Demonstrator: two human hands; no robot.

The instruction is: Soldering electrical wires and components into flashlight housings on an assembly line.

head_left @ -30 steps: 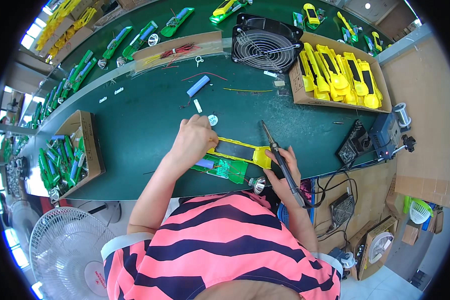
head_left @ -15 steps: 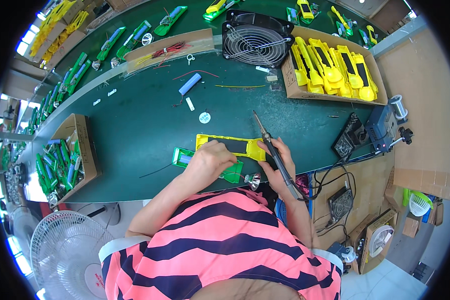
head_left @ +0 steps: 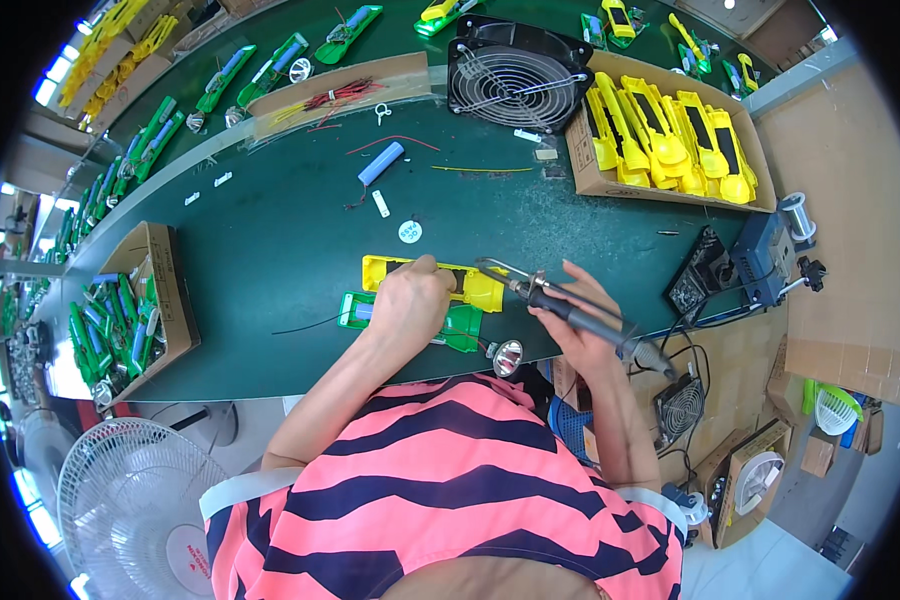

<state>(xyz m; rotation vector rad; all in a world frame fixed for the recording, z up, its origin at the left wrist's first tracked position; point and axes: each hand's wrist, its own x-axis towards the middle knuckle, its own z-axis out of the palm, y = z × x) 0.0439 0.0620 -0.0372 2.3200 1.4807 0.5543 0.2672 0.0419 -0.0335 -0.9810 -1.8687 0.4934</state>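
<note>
In my right hand (head_left: 588, 345) is a soldering iron (head_left: 568, 312), gripped by its dark handle. Its tip points left, over the right end of a yellow flashlight casing (head_left: 485, 291). My left hand (head_left: 410, 303) is closed, with its fingertips down at the middle of that casing; what they pinch is hidden beneath the hand. Nearer to me lies a green casing half (head_left: 462, 328) with a blue cell (head_left: 364, 311) in it, partly covered by my left hand and wrist. A shiny lamp reflector (head_left: 508, 357) sits at its right end, and a dark wire stretches out to the left.
Beyond my hands lie a loose blue cell (head_left: 380, 163), a round white sticker (head_left: 410, 232) and thin wires. A black fan (head_left: 518, 85) and a box of yellow casings (head_left: 670, 198) stand behind. At left is a box of green units (head_left: 175, 300); at right, a blue soldering station (head_left: 760, 258).
My right hand has let go of the yellow casing and tilted the soldering iron, so its tip now points left. The yellow casing has shifted left, and my left hand has moved farther over it.
</note>
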